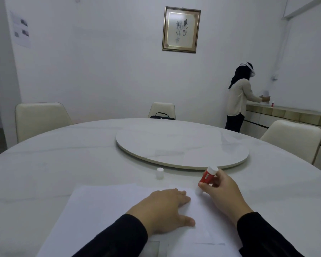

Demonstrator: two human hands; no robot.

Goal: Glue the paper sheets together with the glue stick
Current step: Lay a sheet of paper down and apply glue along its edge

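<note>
White paper sheets (100,206) lie on the round marble table in front of me. My left hand (165,208) rests flat on them, fingers straight, pressing the paper down. My right hand (222,193) grips a red glue stick (208,176) with a white end pointing up and away; its lower tip meets the far right corner of the paper. The stick's white cap (160,173) stands alone on the table beyond the paper's far edge.
A round turntable (182,147) sits in the middle of the table (35,173). Cream chairs (39,119) stand around it, one holding a black bag (162,116). A person (238,101) stands at a counter at the far right.
</note>
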